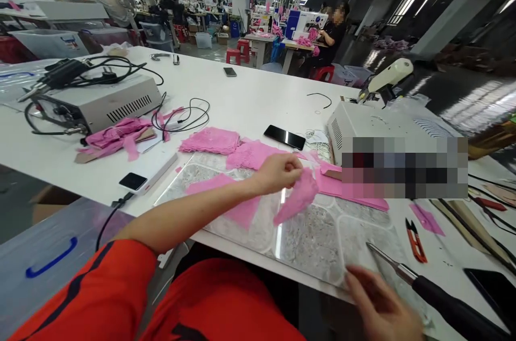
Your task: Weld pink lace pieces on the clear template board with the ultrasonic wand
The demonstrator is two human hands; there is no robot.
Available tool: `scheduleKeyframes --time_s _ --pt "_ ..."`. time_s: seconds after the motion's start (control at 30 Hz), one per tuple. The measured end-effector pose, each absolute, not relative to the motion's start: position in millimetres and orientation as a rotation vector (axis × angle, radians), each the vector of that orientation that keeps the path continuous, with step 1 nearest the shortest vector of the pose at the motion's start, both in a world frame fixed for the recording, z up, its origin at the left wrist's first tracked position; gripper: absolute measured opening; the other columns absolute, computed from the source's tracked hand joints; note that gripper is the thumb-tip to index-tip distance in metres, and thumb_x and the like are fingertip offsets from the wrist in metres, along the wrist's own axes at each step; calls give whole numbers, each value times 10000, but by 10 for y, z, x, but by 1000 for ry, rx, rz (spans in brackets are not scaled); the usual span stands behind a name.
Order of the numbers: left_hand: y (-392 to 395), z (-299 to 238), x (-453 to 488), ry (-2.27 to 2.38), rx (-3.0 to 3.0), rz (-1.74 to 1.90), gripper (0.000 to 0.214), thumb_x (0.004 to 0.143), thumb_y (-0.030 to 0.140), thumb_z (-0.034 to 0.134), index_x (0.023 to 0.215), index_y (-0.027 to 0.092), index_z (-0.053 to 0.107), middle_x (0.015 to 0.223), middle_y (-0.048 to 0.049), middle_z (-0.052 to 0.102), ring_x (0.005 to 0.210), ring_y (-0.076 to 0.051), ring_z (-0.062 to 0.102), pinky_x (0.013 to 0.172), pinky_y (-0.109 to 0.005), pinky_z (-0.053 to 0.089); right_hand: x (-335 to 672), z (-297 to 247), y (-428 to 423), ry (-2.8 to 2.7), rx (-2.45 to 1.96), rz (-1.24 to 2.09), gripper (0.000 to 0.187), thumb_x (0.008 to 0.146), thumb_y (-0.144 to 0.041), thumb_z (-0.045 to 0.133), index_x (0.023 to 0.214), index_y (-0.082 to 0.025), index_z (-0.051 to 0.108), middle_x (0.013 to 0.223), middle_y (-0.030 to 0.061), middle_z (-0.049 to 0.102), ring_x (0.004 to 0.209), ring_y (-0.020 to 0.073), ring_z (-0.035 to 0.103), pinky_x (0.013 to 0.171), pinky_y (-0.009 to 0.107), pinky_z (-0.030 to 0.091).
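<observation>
My left hand (280,173) pinches a small pink fabric piece (298,198), which hangs over a grey marble-patterned board (314,239). Beneath my left forearm, another pink fabric piece (237,212) lies flat on the board. Low at the right, my right hand (382,303) is by the board's front edge, slightly blurred, its fingers loosely apart and holding nothing. Beside it rests a tool like a soldering iron (427,287), with a black handle and pointed metal tip. Pink fabric stacks (212,140) lie behind the board, with folded pink fabric (355,190) at its right.
Orange thread snips (415,241) lie right of the board. A black phone (284,137) is behind it. Grey vented boxes stand at the left (116,99) and right (379,120), with cables about the left one. A person (332,34) sits at a sewing machine beyond.
</observation>
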State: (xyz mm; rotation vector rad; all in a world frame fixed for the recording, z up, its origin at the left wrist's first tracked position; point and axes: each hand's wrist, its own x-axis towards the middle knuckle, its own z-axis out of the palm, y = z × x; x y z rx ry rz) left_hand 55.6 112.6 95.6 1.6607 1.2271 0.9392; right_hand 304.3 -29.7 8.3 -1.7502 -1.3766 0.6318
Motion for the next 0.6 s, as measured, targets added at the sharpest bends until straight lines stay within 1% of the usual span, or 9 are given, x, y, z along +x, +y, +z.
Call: scheduleKeyframes --time_s 0.07,0.13,0.2,0.3,0.37,0.5,0.6 --pt "1122 952 355 1238 1502 1028 102 854 65 505 778 128 533 550 44 559 490 -69 582 512 -180 516 2633 94 -99 -1670 -1542 663 330 723 -519 670 848 -214 677 708 27 686 589 177 631 526 283 524" --pt "1090 921 183 1247 1368 1108 119 859 62 501 764 135 502 534 52 544 482 -69 587 524 -197 545 2251 94 126 -1908 -1428 486 307 743 -474 665 894 -208 651 747 19 662 582 149 593 558 283 511" --pt "1030 881 18 1261 1260 1176 131 857 80 526 753 144 478 538 55 543 495 -77 600 546 -225 570 1950 85 310 -2072 -1363 289 307 750 -448 657 925 -198 627 794 30 652 647 161 606 572 283 486" --pt "899 809 -254 1296 1159 1233 154 840 131 589 754 153 463 551 52 552 517 -93 615 578 -265 586 1697 57 459 -2251 -1306 119 154 827 -333 568 881 -198 619 816 38 646 699 165 616 570 266 440" --pt "798 744 -453 1339 1140 1235 143 828 141 594 762 154 468 556 47 559 533 -101 621 592 -276 586 1638 39 496 -2325 -1246 89 127 865 -246 504 848 -199 620 802 32 643 670 146 606 572 257 424" --pt "591 571 -843 1484 1224 1161 65 819 134 519 762 156 498 562 37 560 546 -107 610 567 -241 543 1601 32 499 -2378 -1082 128 132 882 -211 493 862 -199 623 789 24 637 619 121 575 586 249 429" --pt "435 459 -1073 1648 1378 1069 54 771 143 533 721 160 534 602 27 559 565 -111 561 553 -222 472 1547 38 459 -2422 -943 88 122 875 -178 500 883 -203 619 798 32 638 663 133 588 605 249 446"
